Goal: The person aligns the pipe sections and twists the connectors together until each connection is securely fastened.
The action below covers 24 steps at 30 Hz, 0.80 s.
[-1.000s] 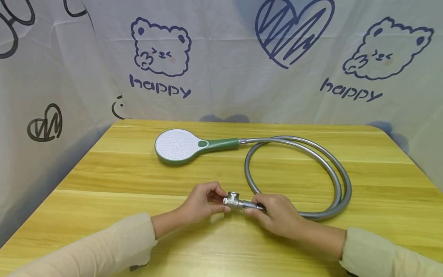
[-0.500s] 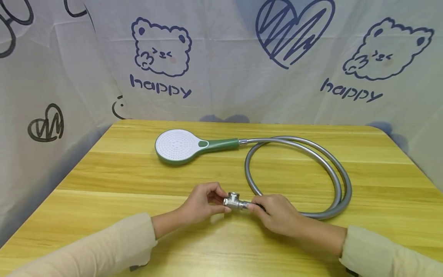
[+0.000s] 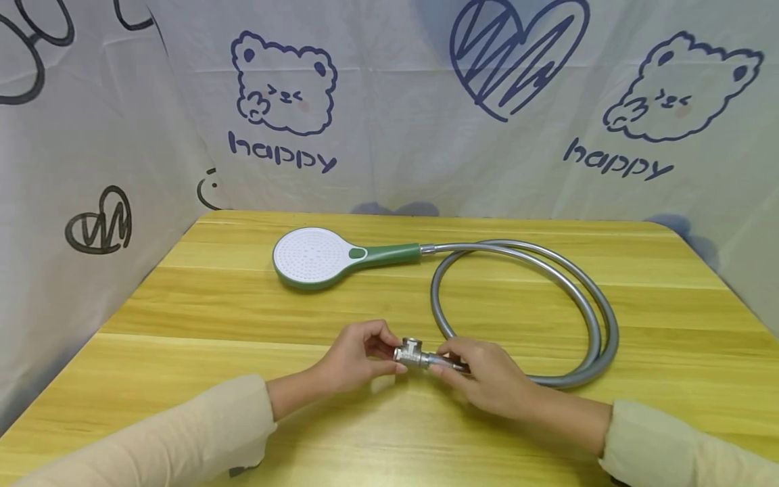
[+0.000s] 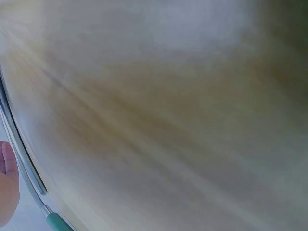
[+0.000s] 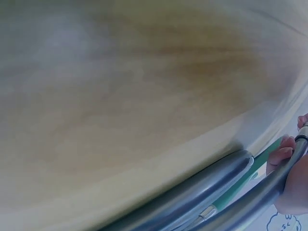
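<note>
My left hand (image 3: 351, 357) pinches a small silver tee-shaped metal fitting (image 3: 411, 352) between thumb and fingers, near the middle of the table. To its right, my right hand (image 3: 487, 374) grips the metal end connector (image 3: 443, 362) of a grey shower hose, which meets the fitting's right side. How far the two are threaded together cannot be seen. The grey hose (image 3: 610, 325) loops round behind the right hand and runs to a green and white shower head (image 3: 312, 256), lying face up. In the right wrist view the hose (image 5: 264, 192) passes along the fingers.
The wooden table (image 3: 201, 284) reaches back to a white cloth (image 3: 389, 135) printed with bears and hearts. The same cloth hangs on the left side. The shower head's green handle (image 3: 392, 253) points right, toward the hose.
My right fingers shift on the connector, sliding forward over it and then back, leaving more of it visible. The left hand and the fitting stay nearly still.
</note>
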Each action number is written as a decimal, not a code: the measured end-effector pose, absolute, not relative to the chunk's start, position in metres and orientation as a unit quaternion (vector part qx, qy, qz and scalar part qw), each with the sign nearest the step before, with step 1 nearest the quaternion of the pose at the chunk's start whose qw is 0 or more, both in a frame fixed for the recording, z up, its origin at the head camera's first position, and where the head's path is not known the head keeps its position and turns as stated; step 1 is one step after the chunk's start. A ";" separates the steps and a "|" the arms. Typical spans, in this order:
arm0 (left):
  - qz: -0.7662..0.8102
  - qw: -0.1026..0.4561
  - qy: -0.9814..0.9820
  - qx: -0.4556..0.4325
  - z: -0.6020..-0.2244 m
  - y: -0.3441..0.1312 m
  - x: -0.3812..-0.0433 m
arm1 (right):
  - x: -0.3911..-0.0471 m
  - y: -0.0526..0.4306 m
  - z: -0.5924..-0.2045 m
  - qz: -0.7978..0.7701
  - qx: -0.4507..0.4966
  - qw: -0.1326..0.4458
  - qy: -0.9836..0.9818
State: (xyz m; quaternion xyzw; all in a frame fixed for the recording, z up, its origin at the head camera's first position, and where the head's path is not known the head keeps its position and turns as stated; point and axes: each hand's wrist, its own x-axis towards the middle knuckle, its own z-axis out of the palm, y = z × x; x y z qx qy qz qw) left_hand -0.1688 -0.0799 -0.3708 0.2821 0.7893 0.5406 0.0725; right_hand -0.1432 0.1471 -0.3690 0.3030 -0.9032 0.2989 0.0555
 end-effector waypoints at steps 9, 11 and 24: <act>0.545 0.078 0.788 0.275 -0.369 -0.079 -0.169 | -0.141 0.149 -0.369 0.288 0.320 0.109 -0.896; 0.544 0.078 0.789 0.274 -0.369 -0.079 -0.168 | -0.141 0.149 -0.370 0.293 0.318 0.114 -0.894; 0.542 0.073 0.790 0.278 -0.369 -0.080 -0.167 | -0.142 0.152 -0.373 0.301 0.334 0.134 -0.883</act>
